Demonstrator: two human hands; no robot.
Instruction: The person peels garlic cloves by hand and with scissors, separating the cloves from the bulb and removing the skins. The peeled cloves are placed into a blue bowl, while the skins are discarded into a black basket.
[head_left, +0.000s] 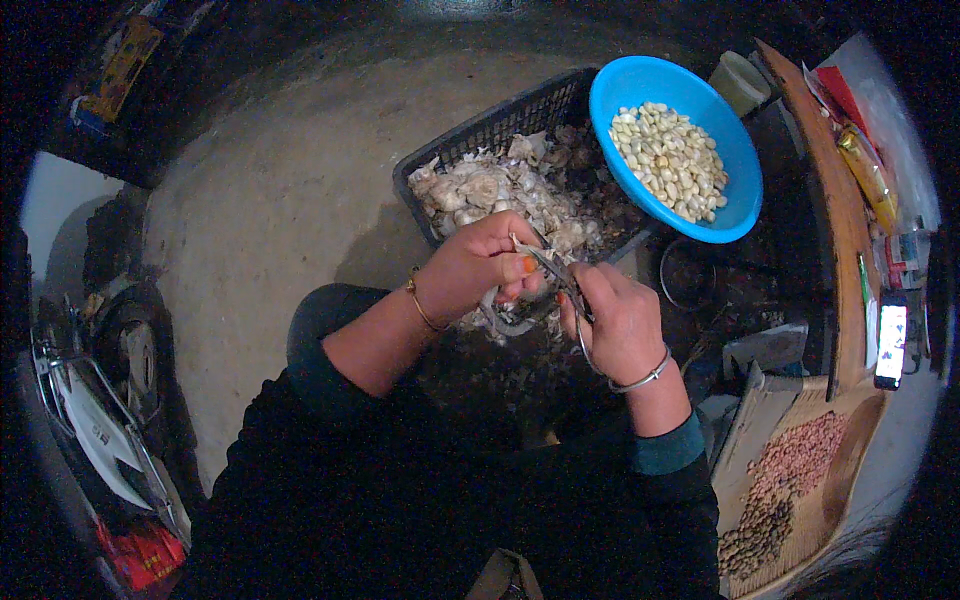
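My left hand pinches a garlic piece with dry papery skin, mostly covered by the fingers. In my right hand is a pair of metal scissors, its blades up against that garlic. How far the blades are apart cannot be made out. Both hands are over the near edge of a black plastic crate, which holds unpeeled garlic and loose skins. Beyond my right hand, a blue plastic basin tilts at the crate's right corner, with many peeled garlic cloves inside.
At right, a wooden tabletop bears packets and a phone with a lit screen. Below it, a woven tray holds pink peanuts and brown kernels. A pale bucket stands behind the basin. A wheeled vehicle is at left on the concrete floor.
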